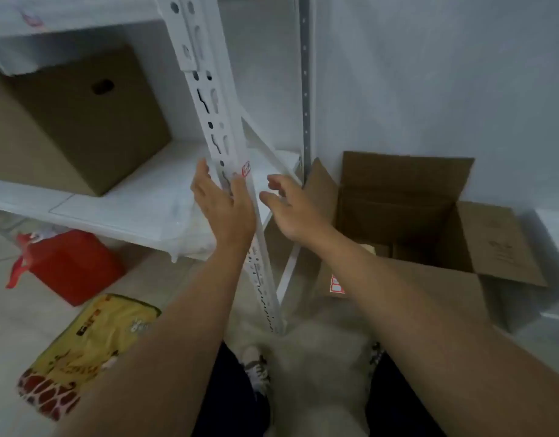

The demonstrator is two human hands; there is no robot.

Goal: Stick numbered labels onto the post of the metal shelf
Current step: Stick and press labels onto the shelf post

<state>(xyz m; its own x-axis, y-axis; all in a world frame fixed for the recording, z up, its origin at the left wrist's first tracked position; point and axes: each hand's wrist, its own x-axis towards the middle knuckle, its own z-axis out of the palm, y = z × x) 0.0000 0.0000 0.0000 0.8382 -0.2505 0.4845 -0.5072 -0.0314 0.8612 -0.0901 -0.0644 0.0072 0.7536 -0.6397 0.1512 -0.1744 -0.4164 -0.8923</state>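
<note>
A red-bordered label (246,169) sits on the white slotted post (215,127), the left hand (223,205) flat against the post, thumb just below it. The right hand (290,205) hovers beside, fingers relaxed, holding nothing. The label looks thin and flimsy: best pressed from its centre outward.

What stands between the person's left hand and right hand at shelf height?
In the head view, the white slotted shelf post stands between them, bearing a red-bordered label. The left hand touches the post; the right hand hovers apart from it.
</note>
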